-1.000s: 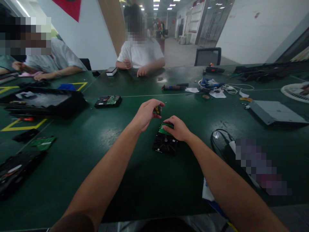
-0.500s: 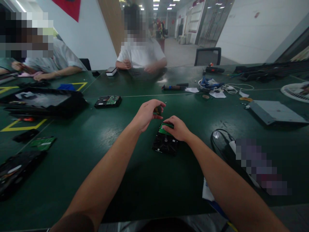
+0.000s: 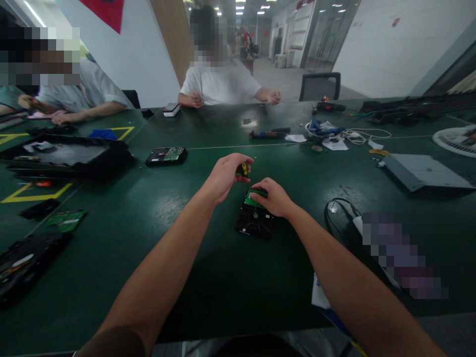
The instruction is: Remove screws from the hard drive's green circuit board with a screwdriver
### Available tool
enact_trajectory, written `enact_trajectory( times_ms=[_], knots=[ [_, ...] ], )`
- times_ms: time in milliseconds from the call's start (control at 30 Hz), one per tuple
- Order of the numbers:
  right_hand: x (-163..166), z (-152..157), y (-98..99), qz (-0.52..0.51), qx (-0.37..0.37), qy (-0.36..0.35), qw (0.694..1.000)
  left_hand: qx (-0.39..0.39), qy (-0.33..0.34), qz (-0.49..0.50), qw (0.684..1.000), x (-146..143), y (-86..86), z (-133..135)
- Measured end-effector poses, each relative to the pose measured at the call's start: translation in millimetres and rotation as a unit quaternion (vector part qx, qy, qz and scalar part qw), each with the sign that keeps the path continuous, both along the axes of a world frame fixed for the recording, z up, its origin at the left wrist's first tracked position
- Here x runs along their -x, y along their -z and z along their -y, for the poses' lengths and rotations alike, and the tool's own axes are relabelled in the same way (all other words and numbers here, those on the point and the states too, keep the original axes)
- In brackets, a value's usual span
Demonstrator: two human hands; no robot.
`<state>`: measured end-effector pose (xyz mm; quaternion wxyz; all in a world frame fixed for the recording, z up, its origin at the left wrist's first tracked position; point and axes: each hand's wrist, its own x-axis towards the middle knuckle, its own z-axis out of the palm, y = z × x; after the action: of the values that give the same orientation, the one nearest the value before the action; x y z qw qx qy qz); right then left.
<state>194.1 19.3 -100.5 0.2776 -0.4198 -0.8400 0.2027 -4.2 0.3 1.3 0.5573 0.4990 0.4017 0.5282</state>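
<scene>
A black hard drive lies on the green table in front of me, its green circuit board facing up at the far end. My right hand rests on that far end, fingers curled over the board and holding the drive. My left hand hovers just above and to the left of it, fingers pinched round a small screwdriver with a black and yellow handle that stands upright over the drive.
Another hard drive lies at the left middle, a black tray further left, loose boards near the left edge. A grey case, cables and a black cord sit to the right. Two people sit across the table.
My hands have hardly moved; the screwdriver handle has turned a little in my left fingers. The person opposite has moved one hand out to the right.
</scene>
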Motion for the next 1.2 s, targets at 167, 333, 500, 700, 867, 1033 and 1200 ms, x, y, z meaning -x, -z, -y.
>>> enact_trajectory(
  times_ms=[167, 333, 500, 700, 867, 1033, 1200],
  knots=[
    [-0.6, -0.3, -0.2, -0.004, 0.0, -0.001, 1.0, 0.019, -0.005, 0.046, 0.999, 1.3, 0.4, -1.6],
    [-1.0, -0.3, 0.4, -0.01, -0.001, -0.006, 1.0, 0.009, -0.006, 0.02, 1.0, 1.4, -1.5, -1.6],
    [-0.4, -0.6, 1.8, -0.011, 0.0, 0.0, 1.0, 0.01, -0.01, 0.022, 1.0, 0.7, -1.2, -2.1],
    [1.2, 0.9, 2.1, -0.019, -0.002, 0.001, 1.0, 0.006, -0.016, 0.02, 1.0, 0.7, 0.5, -3.2],
    [1.0, 0.7, 5.3, -0.019, -0.013, 0.001, 1.0, 0.005, -0.014, 0.023, 1.0, 0.7, 0.9, -2.8],
    [0.2, 0.1, 7.6, -0.019, -0.01, 0.003, 1.0, 0.005, -0.012, 0.019, 1.0, 0.9, 1.3, -3.2],
    [-0.2, 0.2, 7.4, -0.02, -0.015, -0.001, 1.0, 0.003, -0.015, 0.019, 1.0, 1.2, 2.7, -5.1]
  ],
)
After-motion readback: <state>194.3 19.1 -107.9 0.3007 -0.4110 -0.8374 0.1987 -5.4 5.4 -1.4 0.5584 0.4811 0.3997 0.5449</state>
